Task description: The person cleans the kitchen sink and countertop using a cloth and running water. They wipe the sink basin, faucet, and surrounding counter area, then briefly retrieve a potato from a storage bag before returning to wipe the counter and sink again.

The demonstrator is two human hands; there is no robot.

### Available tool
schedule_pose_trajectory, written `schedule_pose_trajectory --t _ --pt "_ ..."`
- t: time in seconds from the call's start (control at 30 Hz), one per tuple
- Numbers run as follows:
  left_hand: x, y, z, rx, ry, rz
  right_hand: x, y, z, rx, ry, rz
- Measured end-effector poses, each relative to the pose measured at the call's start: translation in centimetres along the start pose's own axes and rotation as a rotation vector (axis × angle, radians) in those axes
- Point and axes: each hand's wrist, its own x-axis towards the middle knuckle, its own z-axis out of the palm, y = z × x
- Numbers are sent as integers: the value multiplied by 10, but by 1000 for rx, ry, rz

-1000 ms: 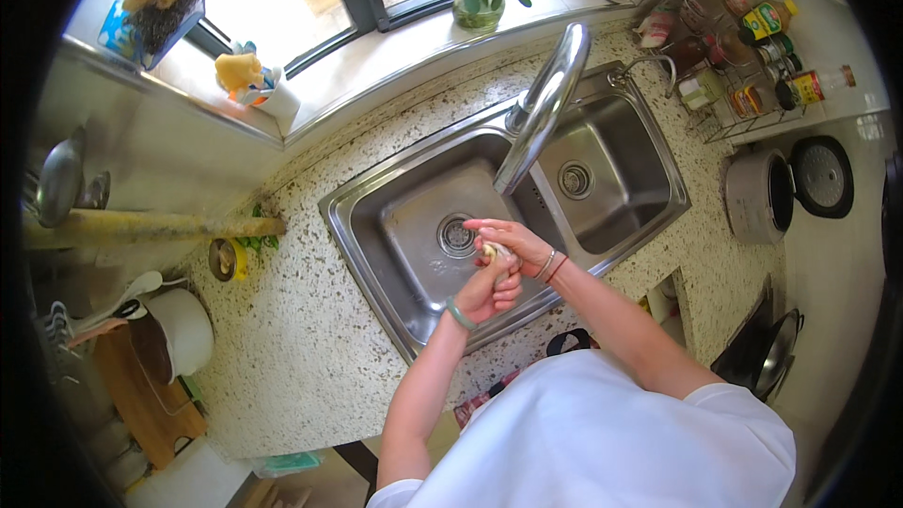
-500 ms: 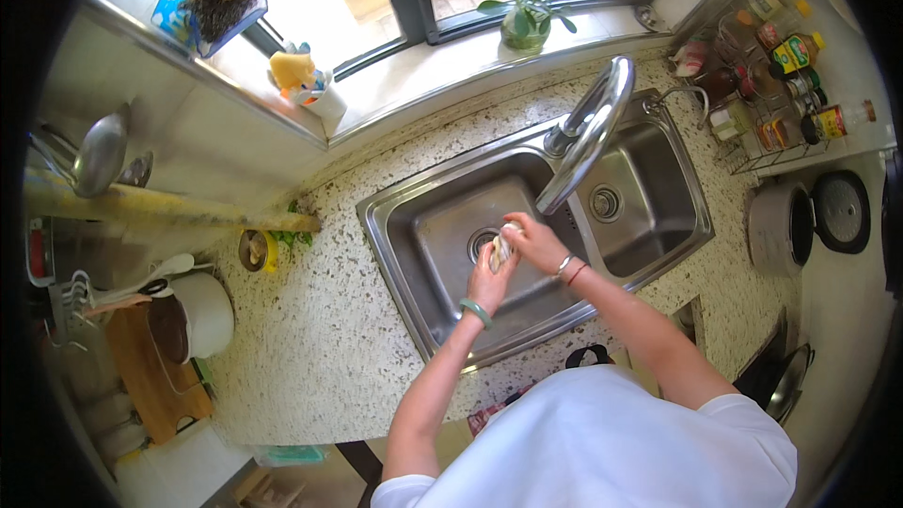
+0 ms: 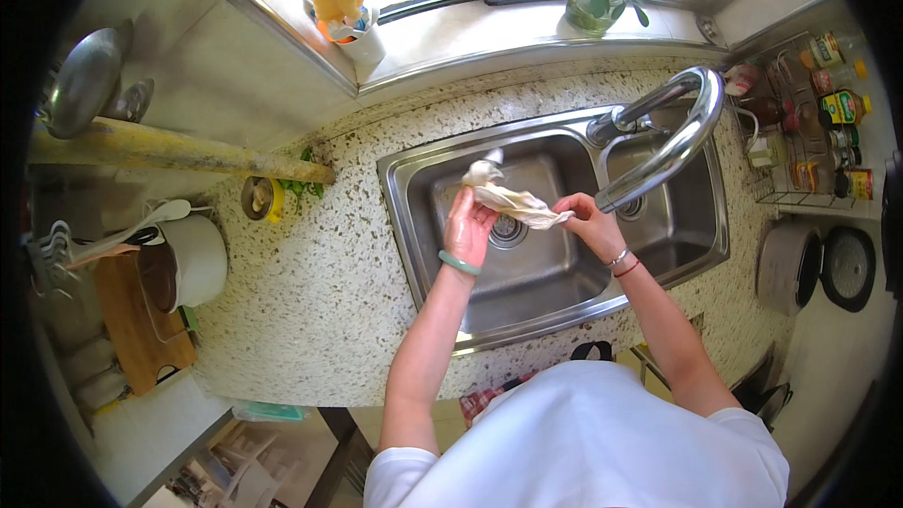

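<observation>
A pale, wrung-looking cloth [image 3: 515,202] stretches between my hands above the large left basin of the steel sink [image 3: 470,296]. My left hand [image 3: 467,228], below a green bangle, holds the cloth near its left end with the palm turned up. One loose end of it flops up over those fingertips. My right hand [image 3: 591,222] pinches the cloth's other end between thumb and fingers, close to the spout of the curved chrome faucet [image 3: 691,146]. Behind the cloth, the drain [image 3: 508,233] is partly hidden.
On the left of the speckled counter [image 3: 292,320] are a white pot [image 3: 202,263], a wooden board [image 3: 127,329] and a yellow container [image 3: 268,199]. A rack of bottles [image 3: 809,132] stands at right, above an open-lidded cooker [image 3: 788,268]. A potted plant [image 3: 593,9] sits on the sill.
The bunched cloth is now opened out lengthwise between my hands. My hands have moved apart, the left one leftward and the right one rightward. The whole view has shifted.
</observation>
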Motion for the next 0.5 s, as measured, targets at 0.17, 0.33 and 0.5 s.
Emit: schedule_pose_trajectory --t 0.17,0.33,0.5 --pt "11 -6 4 388 366 81 9 -43 15 117 56 -165" --pt "-5 -31 14 618 -114 176 32 -63 29 -409 341 -271" --pt "-6 -50 63 683 -157 425 24 -86 54 -658 269 -497"
